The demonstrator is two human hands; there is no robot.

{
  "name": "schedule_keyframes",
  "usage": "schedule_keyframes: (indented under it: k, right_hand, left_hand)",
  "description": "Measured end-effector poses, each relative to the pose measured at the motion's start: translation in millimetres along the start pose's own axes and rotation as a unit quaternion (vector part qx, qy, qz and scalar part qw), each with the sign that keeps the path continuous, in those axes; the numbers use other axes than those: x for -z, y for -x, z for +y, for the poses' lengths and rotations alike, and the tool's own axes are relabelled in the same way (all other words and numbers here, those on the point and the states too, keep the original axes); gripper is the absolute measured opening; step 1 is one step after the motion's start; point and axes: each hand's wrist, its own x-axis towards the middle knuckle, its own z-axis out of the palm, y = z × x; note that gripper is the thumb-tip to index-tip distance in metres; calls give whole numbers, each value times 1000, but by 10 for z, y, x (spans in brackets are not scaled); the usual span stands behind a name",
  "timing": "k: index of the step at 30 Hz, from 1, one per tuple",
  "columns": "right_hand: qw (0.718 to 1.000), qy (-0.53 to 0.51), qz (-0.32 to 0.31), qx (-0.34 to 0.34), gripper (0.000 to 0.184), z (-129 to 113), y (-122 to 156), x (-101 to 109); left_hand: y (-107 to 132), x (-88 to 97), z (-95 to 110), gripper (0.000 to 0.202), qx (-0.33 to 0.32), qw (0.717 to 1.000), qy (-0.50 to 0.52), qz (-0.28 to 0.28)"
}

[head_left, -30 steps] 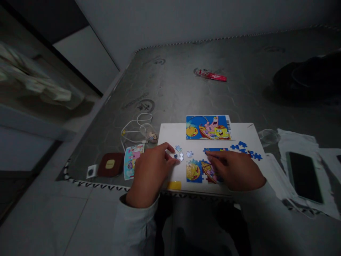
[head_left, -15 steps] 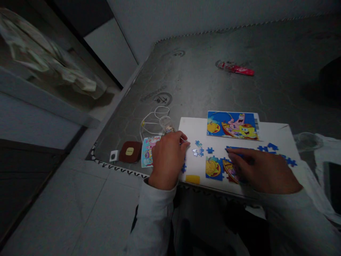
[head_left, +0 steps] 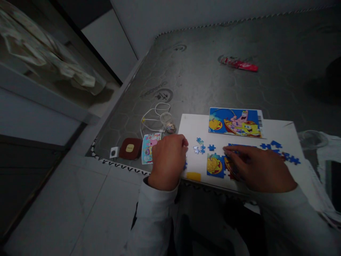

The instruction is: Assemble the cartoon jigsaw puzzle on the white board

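Observation:
My left hand (head_left: 167, 162) is curled at the near left edge of a white board (head_left: 277, 129), its fingertips close to loose blue jigsaw pieces (head_left: 199, 147); whatever its fingers may hold is hidden. My right hand (head_left: 257, 167) lies across a partly joined cartoon jigsaw (head_left: 215, 166), its fingertips touching the blue pieces at that section's upper edge. A printed cartoon picture card (head_left: 236, 122) lies at the board's far side. More blue pieces (head_left: 277, 146) sit to the right, beyond my right hand.
The board rests on a grey mattress (head_left: 202, 78) with a red wrapper (head_left: 239, 64). To the left lie a white cable (head_left: 151, 119), a clear cup (head_left: 167, 122), a small cartoon card (head_left: 151, 148) and a brown round pad (head_left: 130, 148). A glass dish (head_left: 311, 139) stands right.
My view has swung, shifting everything rightward in the picture. My left hand has drawn back from the loose pieces to the board's left edge, its fingers curling. My right hand has stayed on the jigsaw.

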Motion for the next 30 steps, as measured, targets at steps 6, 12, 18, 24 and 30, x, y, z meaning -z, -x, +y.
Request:
schedule_keyframes:
  k: [6,12,18,24,30]
  right_hand:
    - [1000,7,-8,-10,40,41,-8,-10]
    - [1000,-9,-12,-18,41,38,2,11]
    - [1000,-10,-9,-7,42,6,10,31]
    - [1000,-4,-5,-9,41,-6,11,44]
    - [1000,4,10,-21,37,-25,5,39]
  left_hand:
    - [12,72,-79,13,10,1000,-6,9]
    - [21,121,-265,8,41,998,-40,-16]
    - [75,157,-232,8,-13,992,-48,-115]
    - [62,73,-175,27,-97,986,-42,-132]
    - [45,50,-169,19,-96,984,-58,-136]
